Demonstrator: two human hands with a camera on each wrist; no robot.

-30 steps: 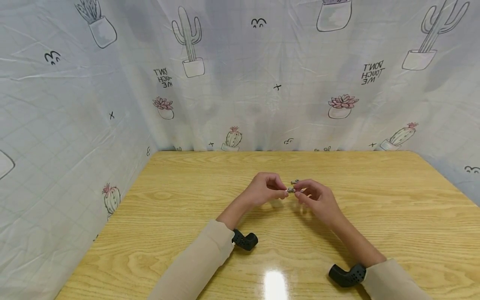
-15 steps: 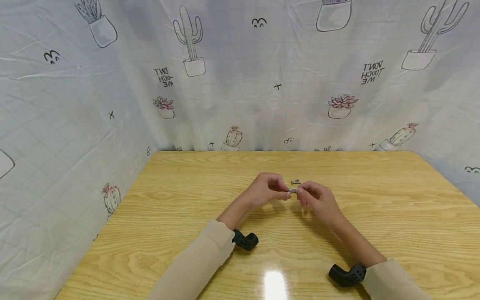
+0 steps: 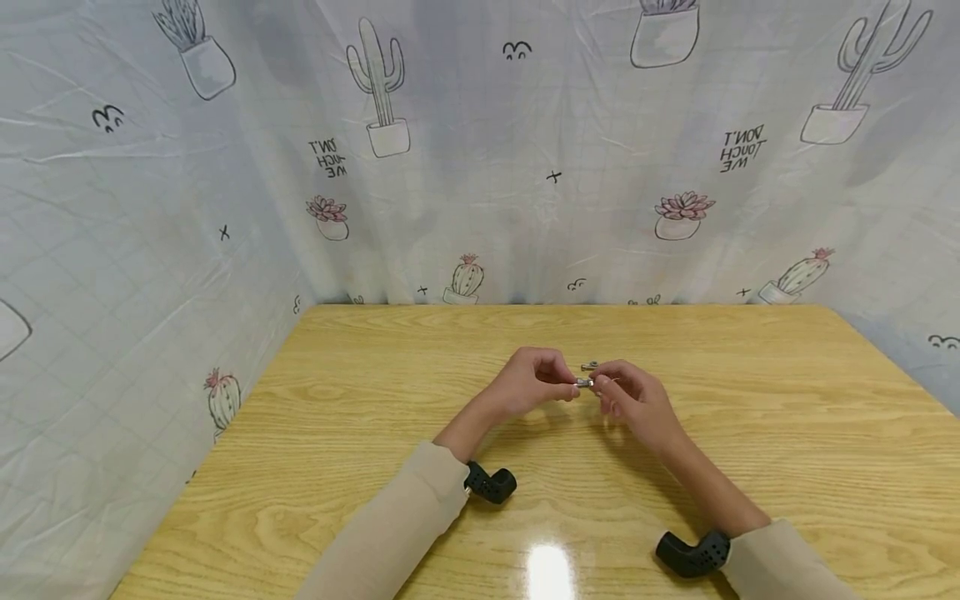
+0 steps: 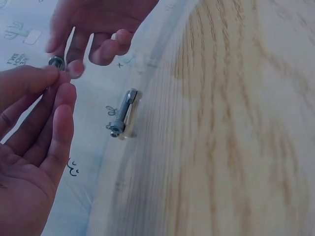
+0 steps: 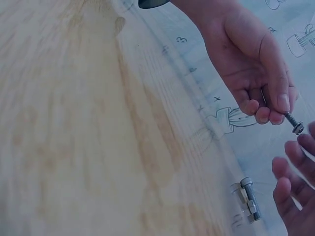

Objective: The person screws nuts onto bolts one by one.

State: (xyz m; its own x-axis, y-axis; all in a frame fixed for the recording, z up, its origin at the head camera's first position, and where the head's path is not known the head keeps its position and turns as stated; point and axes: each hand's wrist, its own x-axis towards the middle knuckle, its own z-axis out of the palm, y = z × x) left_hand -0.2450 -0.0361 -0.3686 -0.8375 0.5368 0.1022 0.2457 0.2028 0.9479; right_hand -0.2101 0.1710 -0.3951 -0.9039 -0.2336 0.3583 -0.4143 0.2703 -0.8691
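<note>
The left hand [image 3: 519, 386] has its grip pinched on a bolt [image 5: 292, 119] above the worktop [image 3: 375, 392]; the right hand [image 3: 647, 408] curves beside its end (clamped or not, I can't tell). A loosened pinch could drop it toward the second bolt [image 3: 589, 367], lying beyond.

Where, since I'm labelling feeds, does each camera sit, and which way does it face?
Head: on the head, looking forward and down at the table; sleeves, left hand and right hand show.
Left wrist: on that wrist, looking at the pinched bolt; both hands show.
Right wrist: on that wrist, seeing that bolt from the opposite side; both hands show.
Both wrist views share a second bolt.
</note>
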